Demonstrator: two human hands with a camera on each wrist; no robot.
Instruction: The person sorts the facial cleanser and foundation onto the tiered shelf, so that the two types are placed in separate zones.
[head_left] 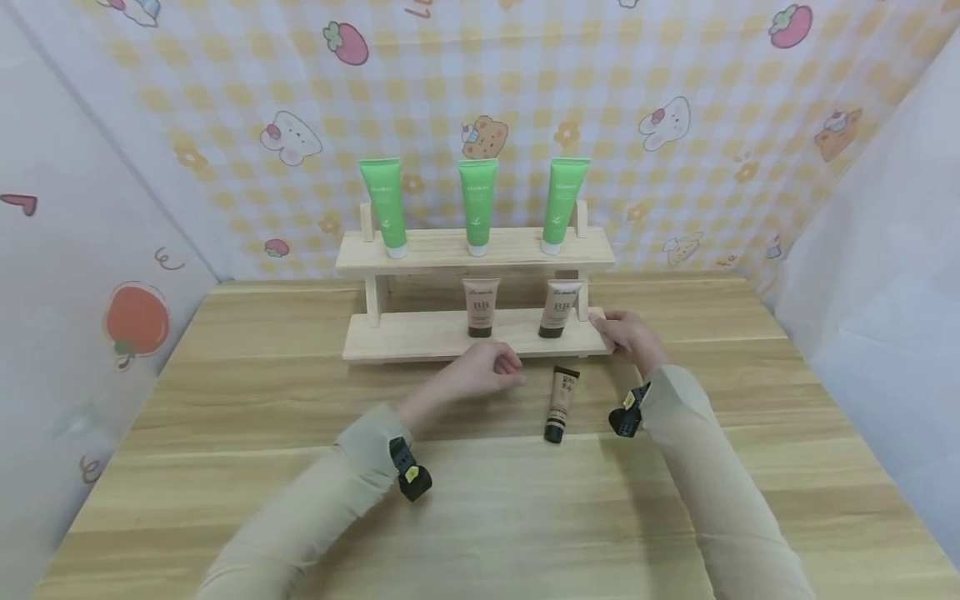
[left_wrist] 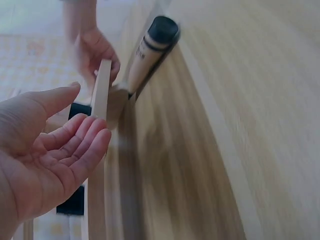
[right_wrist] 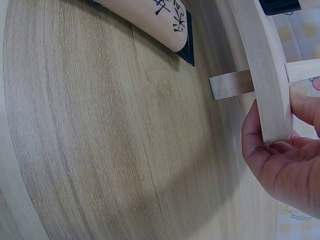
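My right hand (head_left: 628,335) pinches the right end of the lower board of a two-tier wooden shelf (head_left: 420,337); in the right wrist view the thumb lies on top and the curled fingers (right_wrist: 254,132) beneath. My left hand (head_left: 483,371) is in front of the shelf's edge, holding nothing, its fingers loosely bent in the left wrist view. Two pinkish BB cream tubes, one in the middle (head_left: 481,308) and one at the right (head_left: 559,308), stand on the lower board. A beige tube with black ends (head_left: 561,404) lies on the table between my hands.
Three green tubes, left (head_left: 386,204), middle (head_left: 477,204) and right (head_left: 564,204), stand on the upper board. Behind the shelf hangs a yellow checked cloth (head_left: 420,83). White cloth sides flank the wooden table (head_left: 255,400).
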